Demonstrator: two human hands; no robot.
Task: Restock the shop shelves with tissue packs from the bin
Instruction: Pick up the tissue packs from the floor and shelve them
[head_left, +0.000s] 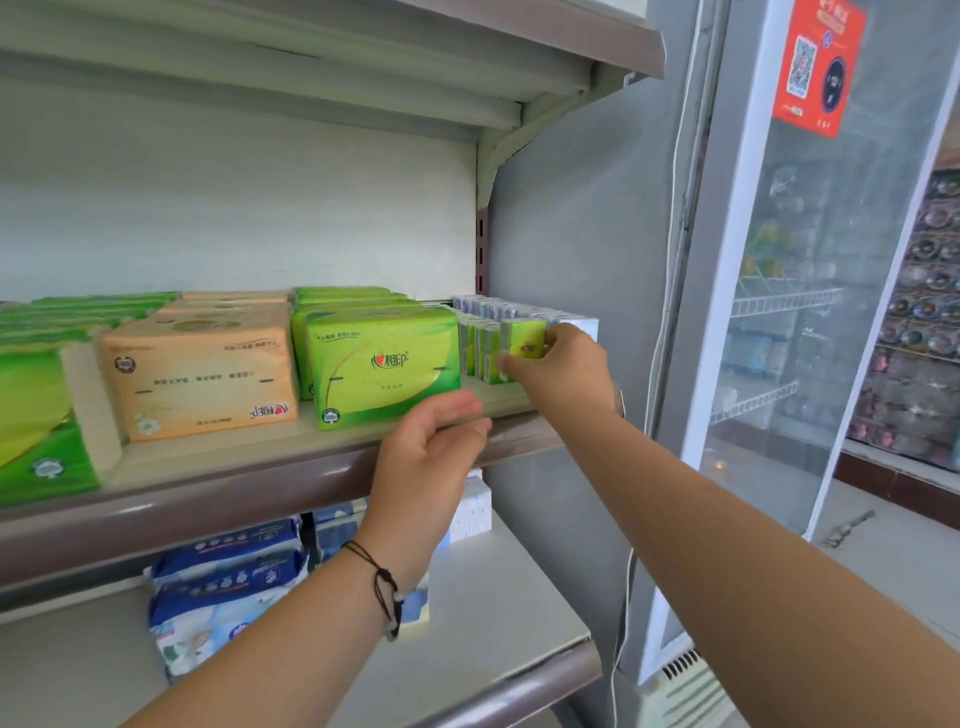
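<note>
My right hand (563, 371) grips a small green pocket tissue pack (525, 340) at the right end of the middle shelf (291, 467), held upright against a row of similar small packs (480, 343). My left hand (431, 457) rests at the shelf's front lip, just below a large green tissue pack (382, 366), its fingers curled and holding nothing. An orange tissue pack (200, 371) stands to the left of the large green one. More green packs (41, 410) fill the far left. The bin is out of view.
Blue and white wipes packs (223, 587) lie on the lower shelf (493, 613). A grey side panel (576, 260) closes the shelf's right end. Beyond it stands a glass-door cooler (810, 291) with a red sticker (818, 62). An upper shelf (363, 47) hangs overhead.
</note>
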